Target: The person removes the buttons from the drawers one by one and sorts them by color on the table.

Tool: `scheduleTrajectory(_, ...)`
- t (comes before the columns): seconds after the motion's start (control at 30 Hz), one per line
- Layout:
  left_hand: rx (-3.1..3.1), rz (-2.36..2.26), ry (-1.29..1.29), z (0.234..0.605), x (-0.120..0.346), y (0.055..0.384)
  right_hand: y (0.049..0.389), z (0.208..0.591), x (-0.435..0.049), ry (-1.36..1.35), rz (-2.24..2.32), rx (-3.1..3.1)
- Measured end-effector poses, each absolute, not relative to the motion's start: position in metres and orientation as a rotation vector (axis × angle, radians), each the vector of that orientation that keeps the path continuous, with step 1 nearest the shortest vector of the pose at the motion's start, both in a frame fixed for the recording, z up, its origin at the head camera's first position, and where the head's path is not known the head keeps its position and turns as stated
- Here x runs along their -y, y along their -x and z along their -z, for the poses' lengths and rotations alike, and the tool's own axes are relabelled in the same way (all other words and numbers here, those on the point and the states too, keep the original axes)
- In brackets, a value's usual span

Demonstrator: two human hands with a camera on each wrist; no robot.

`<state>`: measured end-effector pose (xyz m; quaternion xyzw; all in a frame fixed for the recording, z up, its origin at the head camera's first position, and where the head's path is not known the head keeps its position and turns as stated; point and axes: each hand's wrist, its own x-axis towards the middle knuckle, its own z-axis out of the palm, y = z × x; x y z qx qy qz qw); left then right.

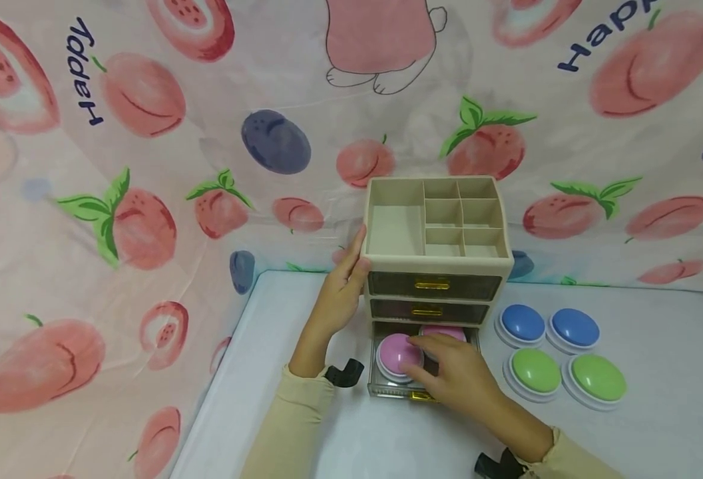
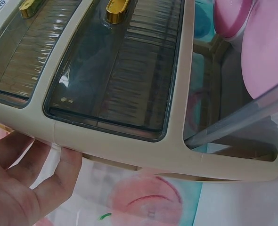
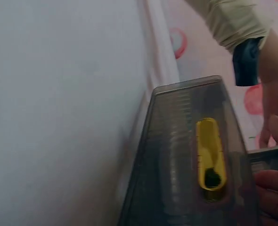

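A cream desktop organizer [image 1: 438,264] has its lowest drawer [image 1: 381,391] pulled out. Inside that clear drawer sit two pink dome-topped buttons, a front-left pink button [image 1: 397,352] on a white base and another pink button [image 1: 444,331] behind it, partly covered by my right hand [image 1: 462,372]. The right thumb and forefinger are spread at the front button's right edge, above the drawer's gold handle [image 1: 421,396]. My left hand [image 1: 341,293] rests against the organizer's left side, its fingers [image 2: 66,167] along the edge in the left wrist view.
Right of the organizer, two blue buttons [image 1: 522,322] and two green buttons [image 1: 598,377] stand on the white table [image 1: 675,359]. Two upper drawers [image 1: 432,286] are closed. The organizer's top has several compartments [image 1: 396,223]. A fruit-print cloth [image 1: 208,100] hangs behind and at the left.
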<state>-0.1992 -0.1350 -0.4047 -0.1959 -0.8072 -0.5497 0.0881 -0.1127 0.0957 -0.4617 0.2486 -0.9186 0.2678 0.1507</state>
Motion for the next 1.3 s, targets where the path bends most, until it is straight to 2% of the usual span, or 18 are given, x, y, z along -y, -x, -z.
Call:
scheduleTrajectory(0.6,2.411,1.663,0.574,0.402,0.132,0.197,0.135,0.479,-0.083,-0.715,-0.603,2.846)
scheduleTrajectory(1.3,2.402,1.622,0.593,0.404,0.135,0.199,0.138,0.480,-0.079,-0.690,-0.584,2.897)
